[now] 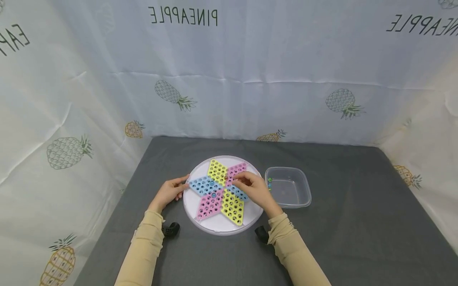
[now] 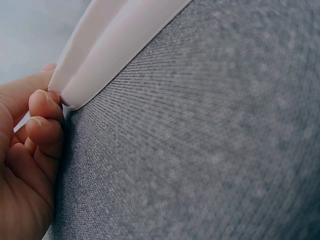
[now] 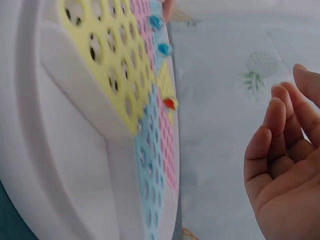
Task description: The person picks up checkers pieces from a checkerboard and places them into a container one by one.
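Note:
A round white Chinese checkers board (image 1: 252, 211) lies on the table, its star in yellow, pink and blue sections full of holes. Two blue marbles (image 1: 213, 195) sit on it, and an orange-red marble (image 3: 170, 103) shows farther along the star in the right wrist view. My left hand (image 1: 171, 192) holds the board's left rim between thumb and fingers; the rim (image 2: 92, 75) is seen close up in the left wrist view. Over the star's right side hovers my right hand (image 1: 255, 190), fingers loosely bent, with nothing visible between them in the right wrist view (image 3: 287, 155).
To the right of the board stands a clear plastic container (image 1: 308, 186) with several green and blue marbles (image 1: 270, 180) by its left wall. A dark grey cloth (image 1: 343, 222) covers the table, and pineapple-print curtains (image 1: 243, 107) hang behind and beside it.

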Available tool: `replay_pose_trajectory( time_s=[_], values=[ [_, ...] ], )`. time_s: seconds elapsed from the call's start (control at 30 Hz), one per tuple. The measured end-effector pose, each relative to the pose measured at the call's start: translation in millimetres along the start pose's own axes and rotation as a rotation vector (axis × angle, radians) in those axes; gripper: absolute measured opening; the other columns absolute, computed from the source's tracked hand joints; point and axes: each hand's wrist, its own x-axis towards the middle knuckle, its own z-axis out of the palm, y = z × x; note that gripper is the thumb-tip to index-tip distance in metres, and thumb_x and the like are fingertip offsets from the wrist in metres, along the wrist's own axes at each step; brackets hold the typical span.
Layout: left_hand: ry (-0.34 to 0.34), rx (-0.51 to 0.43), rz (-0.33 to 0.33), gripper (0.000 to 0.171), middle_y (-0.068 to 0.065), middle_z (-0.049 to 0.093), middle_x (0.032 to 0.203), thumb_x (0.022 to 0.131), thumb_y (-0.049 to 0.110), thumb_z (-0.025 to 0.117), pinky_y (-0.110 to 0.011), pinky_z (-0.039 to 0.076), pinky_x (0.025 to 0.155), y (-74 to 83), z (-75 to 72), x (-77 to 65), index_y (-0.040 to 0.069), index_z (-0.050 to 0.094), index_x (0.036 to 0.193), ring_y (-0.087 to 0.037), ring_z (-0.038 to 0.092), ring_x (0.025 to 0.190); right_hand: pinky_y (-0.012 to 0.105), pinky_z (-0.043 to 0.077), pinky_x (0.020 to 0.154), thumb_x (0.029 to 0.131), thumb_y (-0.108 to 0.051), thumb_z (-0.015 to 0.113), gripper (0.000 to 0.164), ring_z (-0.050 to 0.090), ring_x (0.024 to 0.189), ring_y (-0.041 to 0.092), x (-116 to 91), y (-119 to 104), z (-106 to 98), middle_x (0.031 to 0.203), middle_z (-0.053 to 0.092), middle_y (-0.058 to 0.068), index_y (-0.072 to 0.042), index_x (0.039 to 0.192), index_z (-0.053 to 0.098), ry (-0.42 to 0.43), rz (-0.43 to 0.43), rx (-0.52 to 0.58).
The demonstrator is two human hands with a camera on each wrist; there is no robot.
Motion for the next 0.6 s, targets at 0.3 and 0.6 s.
replay_pose_trajectory(
  time_s=[0.3,0.6],
  values=[
    [-0.005,-0.003,-0.004,0.049,0.002,0.047,0.061,0.089,0.031,0.062,-0.024,0.041,0.054,-0.4,1.6,-0.8,0.022,0.05,0.136,-0.01,0.044,0.054,0.02,0.045,0.064,0.088,-0.029,0.065,0.022,0.054,0.072,0.009,1,0,29,0.089,0.066,0.001,-0.012,0.102,0.068,-0.014,-0.02,0.003],
    [0.009,-0.002,-0.002,0.048,0.001,0.047,0.061,0.09,0.03,0.062,-0.024,0.041,0.053,1.3,1.1,-0.6,0.021,0.05,0.136,-0.01,0.044,0.053,0.019,0.044,0.065,0.086,-0.029,0.066,0.026,0.051,0.072,0.009,7,3,47,0.084,0.06,0.001,-0.008,0.103,0.067,-0.056,-0.029,-0.035]
  ],
)
